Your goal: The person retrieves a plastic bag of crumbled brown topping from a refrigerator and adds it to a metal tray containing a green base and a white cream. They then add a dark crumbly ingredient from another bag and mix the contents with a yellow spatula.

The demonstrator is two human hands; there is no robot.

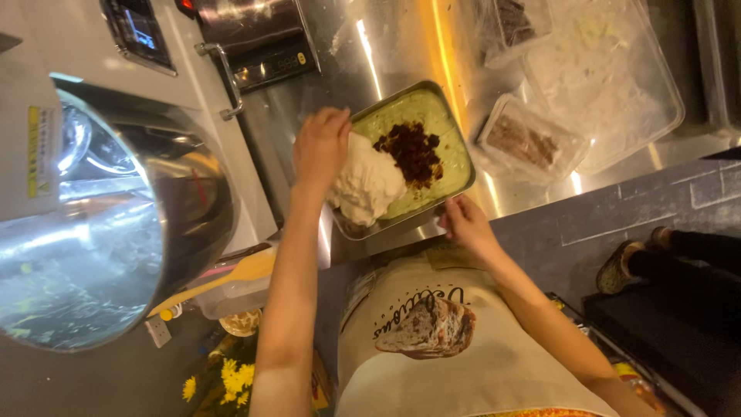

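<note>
at far left i note a large steel mixing bowl [116, 232], tilted, with a yellow spatula [224, 279] lying below its rim. moving right, my left hand [320, 150] rests on a white mound of dough or cream [367, 185], fingers together and curled over its top edge. the mound sits at the near-left end of a metal tray [455, 139] filled with a pale green layer [421, 116] and topped with a dark red-brown heap [413, 153]. my right hand [463, 220] pinches the tray's near rim. the tray overhangs the counter edge; in my judgement, pressing on the mound could tip it. further right, clear plastic tubs [532, 139] stand close, so a sliding tray could strike them.
</note>
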